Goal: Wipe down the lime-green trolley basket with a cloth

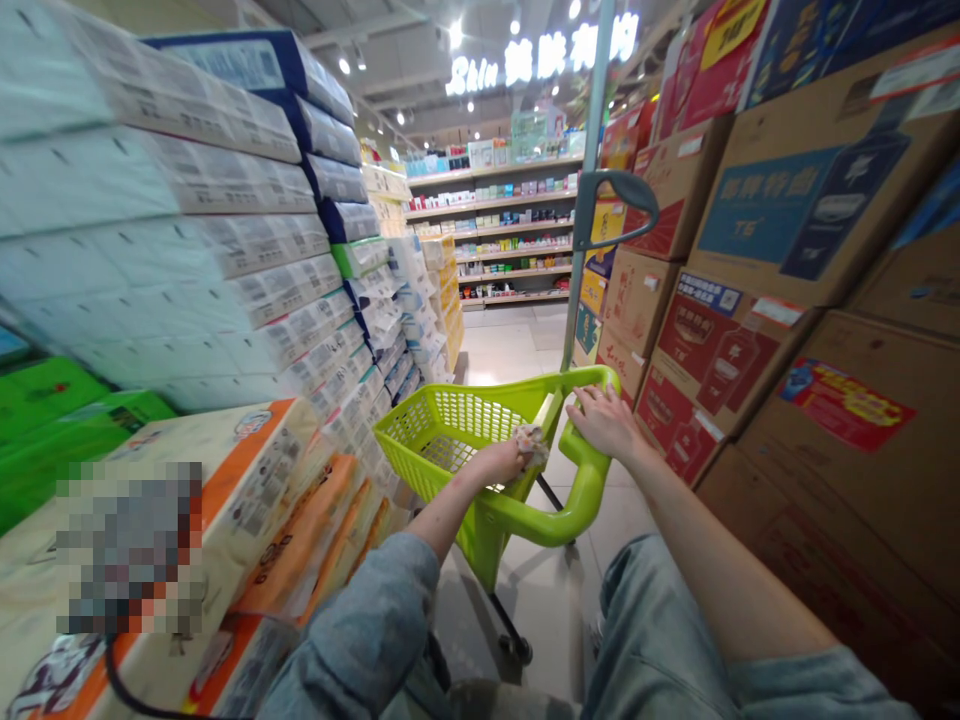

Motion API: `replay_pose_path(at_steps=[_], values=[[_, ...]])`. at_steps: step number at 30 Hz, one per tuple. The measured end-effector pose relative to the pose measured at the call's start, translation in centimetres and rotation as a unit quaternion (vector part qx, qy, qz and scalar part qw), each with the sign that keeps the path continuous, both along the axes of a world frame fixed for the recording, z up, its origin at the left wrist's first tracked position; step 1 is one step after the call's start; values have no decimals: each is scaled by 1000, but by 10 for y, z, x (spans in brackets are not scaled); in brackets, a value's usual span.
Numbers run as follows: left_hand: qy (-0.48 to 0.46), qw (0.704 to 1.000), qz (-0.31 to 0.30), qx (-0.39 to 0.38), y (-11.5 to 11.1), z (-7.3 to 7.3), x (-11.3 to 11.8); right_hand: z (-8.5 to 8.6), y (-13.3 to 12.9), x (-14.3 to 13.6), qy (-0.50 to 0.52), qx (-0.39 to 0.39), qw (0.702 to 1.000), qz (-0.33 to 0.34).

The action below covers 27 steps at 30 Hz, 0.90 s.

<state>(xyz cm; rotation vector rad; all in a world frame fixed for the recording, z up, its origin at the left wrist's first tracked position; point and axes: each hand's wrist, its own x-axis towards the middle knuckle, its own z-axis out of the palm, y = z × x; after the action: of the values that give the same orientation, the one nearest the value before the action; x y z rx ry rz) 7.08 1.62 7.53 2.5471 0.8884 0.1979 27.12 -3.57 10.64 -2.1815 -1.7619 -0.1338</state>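
Pinching a crumpled cloth [531, 442], the fingers of my left hand [496, 464] are closed on it, at the rear edge of the green basket [412, 468]. My right hand [609, 425] lies over the top of the cart's green handle [592, 495], with the fingers spread on it; if they really squeeze it, I cannot tell, because their undersides are hidden. The cloth is between my two hands, nearer to the left one.

The cloth looks soft and loose, so I think a corner could catch in the holes of the basket, or it could slip down if my left fingers become weak. The cart stands on small wheels [517, 650], and a push from only one side could make it roll or turn under my hands.

Just behind the handle rises a grey pole [589, 150] with a grip [634, 190]. On my left are high stacks of wrapped packs [262, 235], on my right the piled cartons [780, 210]. A careless turn could bump one of them. Farther ahead are the shelves [517, 215] with many small goods, beyond the pale floor [525, 345].
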Motion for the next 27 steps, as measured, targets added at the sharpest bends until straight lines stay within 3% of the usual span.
replay_pose_path(at_steps=[4, 8, 11, 15, 17, 21, 24, 27], values=[[36, 999, 6, -33, 0, 7, 4, -4, 11, 13, -14, -11, 1000, 11], [63, 998, -8, -21, -5, 16, -13, -9, 21, 26, -17, -16, 1000, 19], [28, 996, 81, 25, -14, 14, -31, -10, 24, 31, -6, -9, 1000, 26], [-137, 969, 167, 121, -30, 7, -56, -10, 27, 31, -1, -2, 1000, 31], [-213, 959, 132, 131, -44, 5, -62, -10, 29, 31, 2, -1, 999, 35], [-224, 964, -45, 135, -90, 3, -49, -13, 37, 31, 0, 9, 999, 47], [-177, 956, -70, 223, -123, -1, -24, -16, 40, 33, -4, 19, 999, 50], [-161, 936, -53, 310, -132, -11, -8, -18, 42, 35, -3, 20, 998, 56]])
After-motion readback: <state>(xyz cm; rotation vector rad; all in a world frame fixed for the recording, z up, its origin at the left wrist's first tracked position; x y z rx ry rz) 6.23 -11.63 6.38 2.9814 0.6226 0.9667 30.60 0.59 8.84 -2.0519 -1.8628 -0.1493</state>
